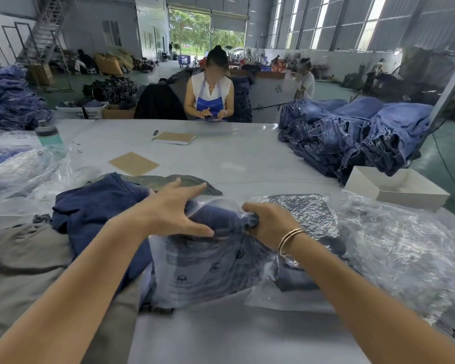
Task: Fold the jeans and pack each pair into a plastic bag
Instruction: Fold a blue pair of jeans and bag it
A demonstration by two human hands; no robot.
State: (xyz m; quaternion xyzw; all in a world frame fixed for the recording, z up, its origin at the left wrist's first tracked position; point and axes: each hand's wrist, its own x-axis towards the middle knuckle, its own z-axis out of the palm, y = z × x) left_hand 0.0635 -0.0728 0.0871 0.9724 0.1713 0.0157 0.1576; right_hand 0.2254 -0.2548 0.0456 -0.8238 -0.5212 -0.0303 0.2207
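Two hands, left hand (pixel 172 211) spread, right hand (pixel 269 222) gripping one bagged jeans (pixel 208 264).

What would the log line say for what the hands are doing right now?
step: bagging jeans | left hand: spread open on plastic bag mouth | right hand: gripping folded jeans at bag opening | jeans: partly inside
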